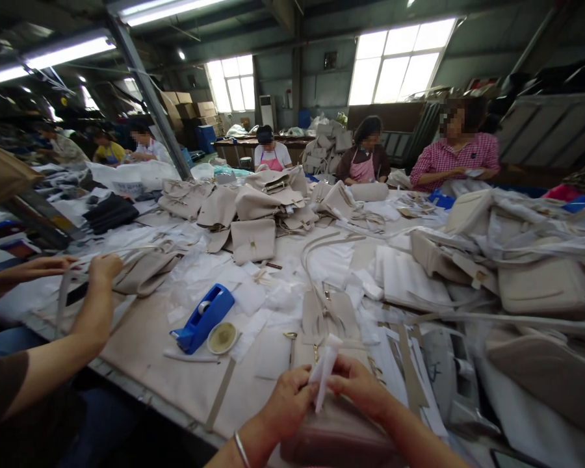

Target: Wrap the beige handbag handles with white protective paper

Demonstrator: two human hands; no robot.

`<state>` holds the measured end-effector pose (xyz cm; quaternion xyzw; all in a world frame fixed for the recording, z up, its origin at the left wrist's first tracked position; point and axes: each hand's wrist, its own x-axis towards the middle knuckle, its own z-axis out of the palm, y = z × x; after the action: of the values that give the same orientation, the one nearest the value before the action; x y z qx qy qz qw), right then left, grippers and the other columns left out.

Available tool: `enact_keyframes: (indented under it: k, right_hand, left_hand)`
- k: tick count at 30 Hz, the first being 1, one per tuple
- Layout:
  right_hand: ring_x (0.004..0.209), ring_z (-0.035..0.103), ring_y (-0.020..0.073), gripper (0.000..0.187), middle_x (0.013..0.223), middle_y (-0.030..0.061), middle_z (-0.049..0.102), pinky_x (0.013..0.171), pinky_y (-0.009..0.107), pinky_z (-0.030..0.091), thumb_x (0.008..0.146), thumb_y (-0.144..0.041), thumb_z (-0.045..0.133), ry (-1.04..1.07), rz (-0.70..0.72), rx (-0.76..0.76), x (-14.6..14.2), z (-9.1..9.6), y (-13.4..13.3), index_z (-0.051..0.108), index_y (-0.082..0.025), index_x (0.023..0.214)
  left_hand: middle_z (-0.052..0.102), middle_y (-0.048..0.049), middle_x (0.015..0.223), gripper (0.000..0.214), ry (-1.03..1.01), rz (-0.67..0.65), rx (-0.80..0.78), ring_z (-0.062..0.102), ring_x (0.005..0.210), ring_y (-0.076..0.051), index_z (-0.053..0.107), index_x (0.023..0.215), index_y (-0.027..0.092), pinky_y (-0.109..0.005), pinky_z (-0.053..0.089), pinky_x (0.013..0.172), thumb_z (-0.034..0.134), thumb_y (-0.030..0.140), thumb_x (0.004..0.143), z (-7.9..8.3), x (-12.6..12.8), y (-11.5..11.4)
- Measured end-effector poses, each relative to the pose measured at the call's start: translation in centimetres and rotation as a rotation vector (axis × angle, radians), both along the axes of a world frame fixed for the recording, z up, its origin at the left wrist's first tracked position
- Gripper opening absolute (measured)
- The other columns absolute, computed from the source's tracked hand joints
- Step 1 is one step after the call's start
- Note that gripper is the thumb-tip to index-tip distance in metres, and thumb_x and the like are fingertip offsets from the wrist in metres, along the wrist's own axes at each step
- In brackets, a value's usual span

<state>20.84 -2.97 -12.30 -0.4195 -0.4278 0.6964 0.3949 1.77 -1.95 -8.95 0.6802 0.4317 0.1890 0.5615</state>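
Observation:
Both my hands meet over a beige handbag point(341, 435) that lies at the table's near edge. A folded strip of white packing foam point(325, 374) is pinched between them. My left hand point(288, 396), with a silver bangle at the wrist, has its fingers closed on the strip's left side. From the right, my right hand point(358, 383) grips the same strip between thumb and fingers. Beyond them the bag's beige flap point(329, 312) is laid out flat, and a long beige strap point(308, 257) curves away from it. Gold-coloured hardware point(316, 352) shows just past my fingers.
A blue tape dispenser point(203, 317) and a small round tin point(221, 338) sit to the left. Beige bags point(253, 240) are heaped mid-table, with wrapped bags point(546, 286) at right. At left a co-worker's hands point(104, 266) handle a strap. Several people sit across the table.

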Motion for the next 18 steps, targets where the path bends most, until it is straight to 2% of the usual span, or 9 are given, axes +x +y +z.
enact_keyframes:
  k: [2,6,9,11,12,16,18]
  right_hand:
    - [0.062,0.053,0.014,0.032,0.074,0.0028,0.067,0.059,0.025,0.04,0.072,-0.041,0.074,-0.095,0.018,-0.026,-0.7,0.0,-0.4,0.073,-0.014,0.088]
    - [0.071,0.059,0.0193,0.026,0.075,0.0046,0.069,0.068,0.029,0.045,0.072,-0.037,0.069,-0.214,-0.159,-0.003,-1.8,-0.3,-0.4,0.071,-0.012,0.08]
    - [0.068,0.057,0.0193,0.025,0.07,0.0038,0.065,0.065,0.029,0.045,0.072,-0.037,0.066,-0.257,-0.263,0.014,-2.0,-0.4,-0.1,0.067,-0.012,0.074]
    - [0.064,0.054,0.017,0.021,0.065,0.0015,0.061,0.061,0.028,0.043,0.07,-0.034,0.065,-0.284,-0.315,0.023,-2.2,-0.2,-0.1,0.064,-0.013,0.07]
    - [0.063,0.053,0.0161,0.018,0.063,0.0006,0.059,0.06,0.027,0.042,0.069,-0.032,0.064,-0.284,-0.322,0.027,-2.3,0.0,-0.1,0.062,-0.014,0.069]
    - [0.055,0.05,0.0131,0.018,0.058,-0.0014,0.056,0.054,0.025,0.04,0.071,-0.033,0.06,-0.263,-0.281,-0.048,-2.5,0.6,-0.1,0.06,-0.015,0.067]
    - [0.05,0.048,0.0125,0.028,0.055,-0.0014,0.055,0.052,0.025,0.04,0.079,-0.04,0.052,-0.322,-0.33,-0.069,-0.5,0.7,-0.4,0.061,-0.016,0.07]
  left_hand:
    - [0.068,-0.0052,0.095,0.03,-0.065,0.016,0.017,0.061,0.088,-0.019,0.072,0.075,0.017,-0.026,0.047,0.081,0.046,0.026,0.087,-0.1,0.4,-0.1]
    - [0.068,-0.0072,0.09,0.028,-0.026,0.09,0.115,0.06,0.091,-0.021,0.07,0.075,0.017,-0.029,0.045,0.087,0.045,0.022,0.086,0.2,0.7,-0.1]
    - [0.067,-0.0049,0.085,0.02,-0.116,-0.029,-0.024,0.059,0.083,-0.019,0.067,0.084,0.016,-0.028,0.046,0.079,0.047,0.019,0.083,1.1,0.3,0.1]
    - [0.068,-0.0043,0.091,0.021,-0.215,-0.111,-0.147,0.06,0.088,-0.02,0.066,0.096,0.016,-0.028,0.046,0.08,0.051,0.022,0.082,1.4,0.1,0.2]
    - [0.068,-0.0046,0.093,0.022,-0.221,-0.105,-0.167,0.06,0.089,-0.021,0.066,0.098,0.016,-0.028,0.046,0.08,0.053,0.027,0.084,1.3,0.1,0.2]
    - [0.065,-0.0032,0.073,0.04,0.05,0.098,0.003,0.059,0.073,-0.019,0.064,0.075,0.016,-0.026,0.044,0.069,0.048,0.05,0.09,-0.7,1.0,0.2]
    - [0.064,-0.0017,0.068,0.045,0.158,0.134,0.07,0.058,0.069,-0.018,0.065,0.074,0.018,-0.024,0.043,0.066,0.044,0.054,0.091,-2.1,1.2,0.1]
